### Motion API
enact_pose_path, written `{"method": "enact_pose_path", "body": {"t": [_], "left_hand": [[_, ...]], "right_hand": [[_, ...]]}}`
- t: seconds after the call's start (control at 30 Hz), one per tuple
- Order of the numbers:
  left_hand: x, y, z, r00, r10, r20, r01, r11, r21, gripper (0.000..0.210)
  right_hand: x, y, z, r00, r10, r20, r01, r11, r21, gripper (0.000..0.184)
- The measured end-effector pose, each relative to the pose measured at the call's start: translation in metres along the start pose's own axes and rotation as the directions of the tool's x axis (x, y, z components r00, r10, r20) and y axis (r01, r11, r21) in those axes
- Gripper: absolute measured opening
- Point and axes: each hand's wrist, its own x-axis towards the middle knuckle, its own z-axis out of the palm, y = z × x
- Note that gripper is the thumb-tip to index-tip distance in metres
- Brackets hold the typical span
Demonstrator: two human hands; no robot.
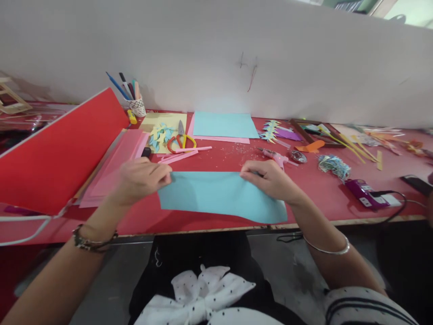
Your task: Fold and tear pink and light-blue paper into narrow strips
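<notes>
Pale blue paper point(209, 194), slightly curled

The held paper point(219, 193) is pale blue, the tabletop point(314, 194) red, the bow point(199, 300) white (with black dots).

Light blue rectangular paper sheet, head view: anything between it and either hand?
Nothing visible. The left hand and right hand both already pinch the light blue rectangular paper sheet along its far edge. The narrow pink paper strips and pink pistol-shaped glue gun lie beyond it, not between.
</notes>
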Motion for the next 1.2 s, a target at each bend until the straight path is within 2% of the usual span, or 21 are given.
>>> {"method": "enact_pose_path", "body": {"t": [0.07, 0.13, 0.2, 0.3, 0.4, 0.43, 0.5, 0.57, 0.67, 0.73, 0.83, 0.93, 1.03, 1.1, 1.2], "left_hand": [[-0.012, -0.013, -0.003, 0.986, -0.165, -0.034, 0.167, 0.982, 0.089, 0.028], [-0.021, -0.024, -0.007, 0.961, -0.264, -0.079, 0.273, 0.951, 0.144, 0.028], [-0.025, -0.027, -0.009, 0.943, -0.314, -0.108, 0.327, 0.934, 0.143, 0.026], [-0.019, -0.018, -0.009, 0.952, -0.262, -0.157, 0.272, 0.962, 0.042, 0.021], [-0.007, 0.001, -0.003, 0.962, -0.21, -0.174, 0.205, 0.978, -0.047, 0.02], [-0.003, 0.008, 0.001, 0.969, -0.202, -0.14, 0.192, 0.978, -0.078, 0.021], [0.001, 0.018, 0.013, 0.988, -0.155, 0.004, 0.152, 0.968, -0.202, 0.022], [0.003, 0.024, 0.028, 0.972, -0.1, 0.212, 0.16, 0.944, -0.288, 0.023], [0.005, 0.027, 0.051, 0.905, -0.067, 0.421, 0.231, 0.907, -0.353, 0.031], [0.008, 0.028, 0.064, 0.864, -0.056, 0.5, 0.266, 0.895, -0.358, 0.04], [0.018, 0.03, 0.081, 0.794, 0.022, 0.607, 0.251, 0.898, -0.361, 0.059], [0.029, 0.033, 0.093, 0.699, 0.085, 0.71, 0.262, 0.894, -0.365, 0.079], [0.037, 0.032, 0.099, 0.622, 0.111, 0.775, 0.298, 0.882, -0.365, 0.09], [0.039, 0.031, 0.101, 0.6, 0.123, 0.791, 0.303, 0.88, -0.367, 0.091], [0.04, 0.028, 0.102, 0.592, 0.13, 0.795, 0.299, 0.881, -0.367, 0.091]], "right_hand": [[-0.008, 0.007, -0.012, 0.997, 0.015, -0.079, -0.021, 0.997, -0.069, 0.023], [-0.014, 0.01, -0.02, 0.98, 0.012, -0.199, -0.049, 0.982, -0.18, 0.024], [-0.018, 0.01, -0.019, 0.964, -0.063, -0.257, -0.032, 0.937, -0.348, 0.025], [-0.016, 0.008, 0.003, 0.955, -0.245, -0.166, 0.109, 0.813, -0.572, 0.027], [-0.013, 0.013, 0.038, 0.965, -0.259, -0.029, 0.185, 0.762, -0.62, 0.032], [-0.012, 0.017, 0.049, 0.975, -0.22, 0.031, 0.193, 0.769, -0.609, 0.033], [-0.014, 0.026, 0.064, 0.98, -0.123, 0.156, 0.19, 0.814, -0.549, 0.026], [-0.017, 0.034, 0.069, 0.982, 0.006, 0.19, 0.088, 0.87, -0.486, 0.028], [-0.02, 0.043, 0.065, 0.963, 0.219, 0.16, -0.132, 0.894, -0.427, 0.049], [-0.02, 0.048, 0.059, 0.928, 0.342, 0.147, -0.25, 0.865, -0.435, 0.061], [-0.016, 0.051, 0.052, 0.87, 0.469, 0.15, -0.36, 0.814, -0.455, 0.074], [-0.012, 0.051, 0.05, 0.838, 0.521, 0.164, -0.396, 0.786, -0.474, 0.075], [-0.01, 0.048, 0.05, 0.848, 0.503, 0.168, -0.362, 0.781, -0.509, 0.069], [-0.011, 0.046, 0.052, 0.864, 0.482, 0.146, -0.338, 0.77, -0.541, 0.065], [-0.015, 0.046, 0.055, 0.885, 0.455, 0.096, -0.328, 0.757, -0.565, 0.061]]}}
